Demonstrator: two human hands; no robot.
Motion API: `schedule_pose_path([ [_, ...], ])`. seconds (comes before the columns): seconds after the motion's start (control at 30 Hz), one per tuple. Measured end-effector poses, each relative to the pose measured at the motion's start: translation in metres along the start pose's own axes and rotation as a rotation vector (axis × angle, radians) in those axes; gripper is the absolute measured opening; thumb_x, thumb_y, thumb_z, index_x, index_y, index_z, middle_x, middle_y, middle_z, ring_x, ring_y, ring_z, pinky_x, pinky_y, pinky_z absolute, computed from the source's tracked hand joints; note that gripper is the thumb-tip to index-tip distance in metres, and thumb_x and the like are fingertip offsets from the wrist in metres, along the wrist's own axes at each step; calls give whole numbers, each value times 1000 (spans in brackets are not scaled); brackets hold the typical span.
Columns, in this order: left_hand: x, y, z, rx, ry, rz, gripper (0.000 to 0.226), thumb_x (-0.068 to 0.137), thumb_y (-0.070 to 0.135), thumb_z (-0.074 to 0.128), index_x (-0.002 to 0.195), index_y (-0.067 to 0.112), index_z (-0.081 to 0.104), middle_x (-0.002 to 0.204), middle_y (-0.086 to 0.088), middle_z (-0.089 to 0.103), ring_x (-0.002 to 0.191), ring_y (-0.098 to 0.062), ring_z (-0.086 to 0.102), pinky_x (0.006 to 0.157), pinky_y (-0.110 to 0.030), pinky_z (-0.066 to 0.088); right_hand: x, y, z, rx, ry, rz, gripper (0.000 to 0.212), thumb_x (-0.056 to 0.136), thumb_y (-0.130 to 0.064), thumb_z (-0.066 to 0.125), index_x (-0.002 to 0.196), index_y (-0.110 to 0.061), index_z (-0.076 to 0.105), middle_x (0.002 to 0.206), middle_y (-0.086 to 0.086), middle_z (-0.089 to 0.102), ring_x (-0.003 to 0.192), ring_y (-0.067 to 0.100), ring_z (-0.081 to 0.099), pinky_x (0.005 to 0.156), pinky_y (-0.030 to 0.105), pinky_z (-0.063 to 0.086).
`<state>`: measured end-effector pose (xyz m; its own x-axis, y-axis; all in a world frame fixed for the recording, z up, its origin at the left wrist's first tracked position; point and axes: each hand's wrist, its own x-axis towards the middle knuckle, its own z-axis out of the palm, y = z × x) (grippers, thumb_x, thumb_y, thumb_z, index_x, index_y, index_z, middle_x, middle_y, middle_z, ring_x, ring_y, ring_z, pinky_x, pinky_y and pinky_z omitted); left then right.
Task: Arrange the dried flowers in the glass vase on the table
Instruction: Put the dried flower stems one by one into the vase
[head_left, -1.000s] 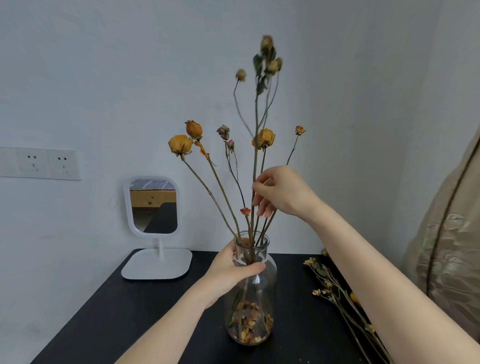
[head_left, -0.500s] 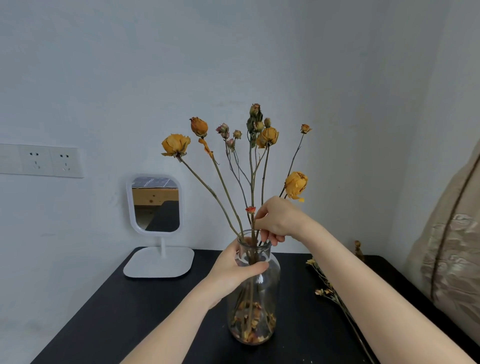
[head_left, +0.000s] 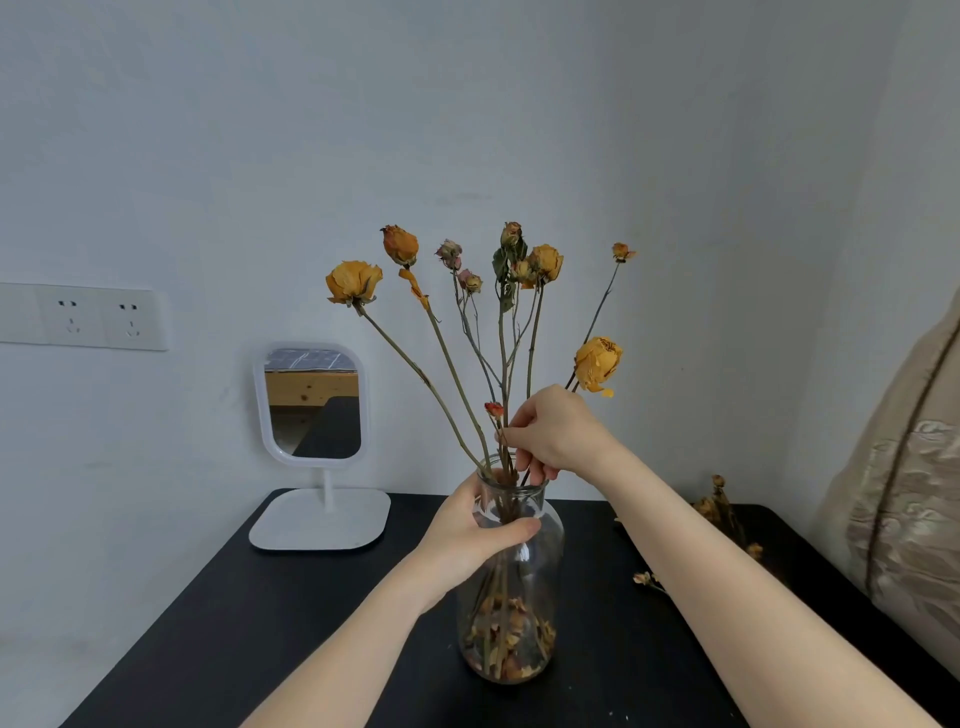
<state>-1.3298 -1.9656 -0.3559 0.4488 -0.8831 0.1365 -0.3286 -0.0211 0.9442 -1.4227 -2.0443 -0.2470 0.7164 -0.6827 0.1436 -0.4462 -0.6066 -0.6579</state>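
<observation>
A clear glass vase (head_left: 519, 597) stands on the black table (head_left: 260, 623), with fallen petals at its bottom. Several dried flowers (head_left: 543, 262) on long stems fan out from its neck, mostly yellow and orange roses. My left hand (head_left: 470, 535) grips the vase's neck and shoulder from the left. My right hand (head_left: 550, 434) is just above the rim and pinches the stems there; its fingertips reach down toward the mouth. A yellow rose (head_left: 597, 364) hangs just above and right of that hand.
More dried flowers (head_left: 719, 512) lie on the table to the right, partly behind my right forearm. A white standing mirror (head_left: 311, 405) is at the back left against the wall. A beige cloth (head_left: 904, 493) hangs at the right edge. Wall sockets (head_left: 98, 317) sit at left.
My right hand came down from high on the stems to just above the rim, and the tall stem it held sank into the vase. The left hand stayed on the vase.
</observation>
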Motion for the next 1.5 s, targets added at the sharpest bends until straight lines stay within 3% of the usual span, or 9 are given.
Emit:
schedule_pose_path([
  [0.4,-3,2,1,29,4,-3,40,60,52,75,81,69,46,82,48,56,77,26,51,57,-3,35,-3,3,5,-30,21,6,13,91,-17,58,84,-7,63,51,1,59,29,4,51,32,11,36],
  [0.47,-2,1,2,32,11,8,41,57,55,75,85,64,47,95,37,59,89,16,54,68,-7,39,-4,4,6,-4,36,4,12,90,-17,59,83,-7,63,50,1,59,28,4,51,32,11,35],
  [0.57,1,-2,3,93,48,25,51,49,63,71,92,55,43,121,17,50,114,-7,46,99,-32,41,-7,4,5,49,70,1,10,90,-17,60,87,-8,62,52,1,59,27,3,49,32,11,35],
  [0.73,-3,-2,2,110,61,5,47,58,61,73,94,50,44,120,17,45,123,-13,38,106,-40,37,-23,4,-4,100,160,-49,14,91,-19,59,99,-7,61,57,4,60,27,3,48,32,12,34],
  [0.87,-26,-13,8,41,271,32,72,62,49,79,124,38,44,131,15,42,127,-11,34,106,-45,38,-46,17,-15,139,200,-53,11,90,-22,60,94,-12,61,56,2,60,28,4,47,32,12,34],
  [1.07,-84,-32,31,-101,596,67,37,72,21,77,99,30,53,105,12,45,99,-9,50,83,-21,40,-80,69,-26,235,174,64,10,90,-23,60,88,-13,63,51,0,62,33,8,49,34,16,35],
  [1.2,-110,-35,64,-153,378,60,21,80,7,69,86,24,59,93,-1,55,80,-8,57,66,-10,44,-101,125,-30,283,180,191,11,91,-18,59,86,-10,65,47,0,61,34,10,50,33,17,35],
  [1.33,-104,-24,102,-11,44,16,18,84,12,62,89,30,58,93,5,56,75,3,53,64,-1,39,-124,187,-40,272,162,370,13,91,-20,57,87,-11,65,50,0,63,37,10,53,34,18,37],
  [1.5,-68,-9,154,231,-206,-58,5,89,26,54,92,30,56,82,9,59,69,-5,56,68,-17,49,-147,241,-52,173,165,535,18,92,-17,53,80,-12,66,52,0,64,37,9,53,35,16,37],
])
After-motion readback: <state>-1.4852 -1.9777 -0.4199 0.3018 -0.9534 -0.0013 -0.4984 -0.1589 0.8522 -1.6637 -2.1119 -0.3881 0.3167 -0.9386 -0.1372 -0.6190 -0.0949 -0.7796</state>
